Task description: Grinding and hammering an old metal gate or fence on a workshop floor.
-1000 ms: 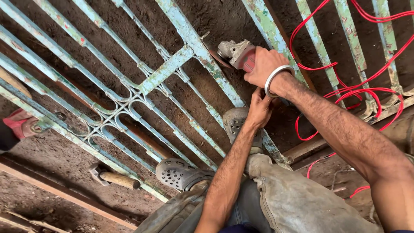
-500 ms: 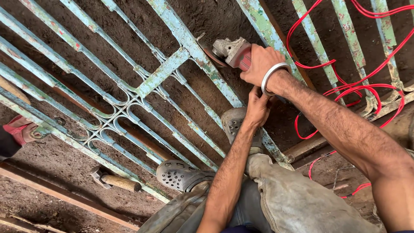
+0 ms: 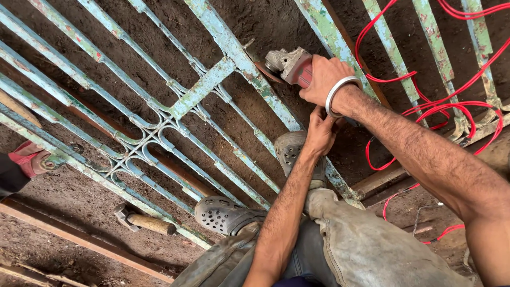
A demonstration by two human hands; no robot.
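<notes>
Nothing much has moved since the earlier pictures; both hands stay where they were, and only the view has slid a little. Under the hands lies a big old metal gate (image 3: 175, 106) with pale blue bars, flat on the dirt floor (image 3: 64, 196). Red cable (image 3: 425, 106) loops over the bars beside the right hand. Two grey shoes (image 3: 226, 214) stand on the gate below the hands. The right hand (image 3: 325, 79) is closed around a grinder (image 3: 289, 65), whose disc touches a thick bar. The left hand (image 3: 320, 130) sits just under the right wrist, closed on something I cannot see. A hammer (image 3: 146, 222) lies far left of the hands, near the gate's edge.
</notes>
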